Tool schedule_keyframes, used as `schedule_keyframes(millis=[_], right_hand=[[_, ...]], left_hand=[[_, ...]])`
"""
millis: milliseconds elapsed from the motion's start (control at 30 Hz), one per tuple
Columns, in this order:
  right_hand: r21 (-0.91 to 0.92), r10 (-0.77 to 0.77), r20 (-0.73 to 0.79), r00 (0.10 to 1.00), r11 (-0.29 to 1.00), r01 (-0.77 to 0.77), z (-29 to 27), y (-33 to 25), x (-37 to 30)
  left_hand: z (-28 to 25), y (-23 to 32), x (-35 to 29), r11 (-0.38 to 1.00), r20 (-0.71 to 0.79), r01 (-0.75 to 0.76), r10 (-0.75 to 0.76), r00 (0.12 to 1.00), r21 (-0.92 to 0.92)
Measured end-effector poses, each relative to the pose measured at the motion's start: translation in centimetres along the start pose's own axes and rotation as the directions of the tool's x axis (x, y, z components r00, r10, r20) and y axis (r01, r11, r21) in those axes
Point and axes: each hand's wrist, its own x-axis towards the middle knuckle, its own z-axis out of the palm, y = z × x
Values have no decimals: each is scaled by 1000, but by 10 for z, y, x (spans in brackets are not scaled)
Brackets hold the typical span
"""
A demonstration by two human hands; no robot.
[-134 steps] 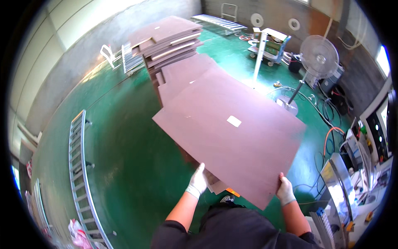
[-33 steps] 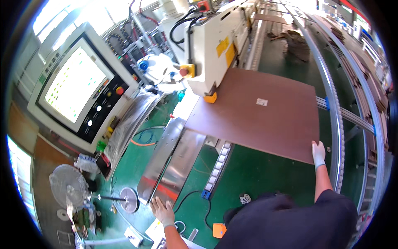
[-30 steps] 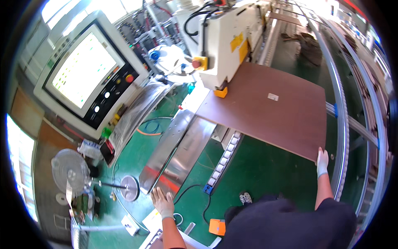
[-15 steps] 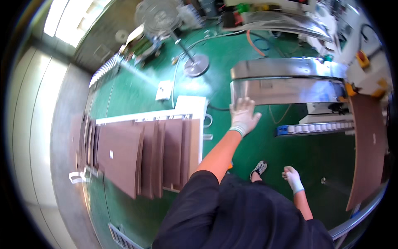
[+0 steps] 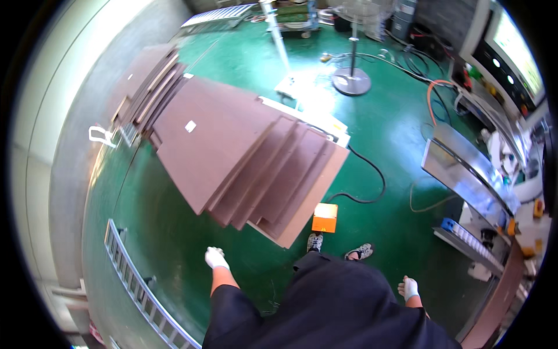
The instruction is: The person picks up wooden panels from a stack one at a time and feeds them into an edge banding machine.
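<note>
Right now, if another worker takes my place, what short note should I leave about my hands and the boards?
Left hand: gloved, empty, hanging free above the green floor, nearest the stack of brown boards.
Right hand: gloved, empty, at your side.
Boards: fanned stack lying flat ahead of your feet; a second pile lies farther back by the wall. An orange box sits by the stack's near corner.
Machine table: on your right; one board edge shows at the lower right.
Done: nothing is in hand.
Left: the stacked boards remain untouched.
</note>
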Motion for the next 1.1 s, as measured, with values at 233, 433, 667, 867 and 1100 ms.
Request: schedule_keyframes(millis=[233,433,667,867,1100], right_hand=[[99,-144,-32,989,984,146,78,-83,-26],[51,-394,283,874,917,397,187,-136,-32],[-62,-291,657,696,899,434,304,-156,-114],[-163,-228,796,561,811,562,363,-189,-195],[292,-373,772,515,927,235,432,-236,-238]], left_hand=[[78,159,-27,982,285,-32,85,955,-185],[138,170,-42,965,81,-191,209,975,-181],[100,182,-56,999,547,24,-37,837,30],[85,114,-166,996,683,75,-94,724,57],[115,35,-256,965,953,171,-229,196,197]])
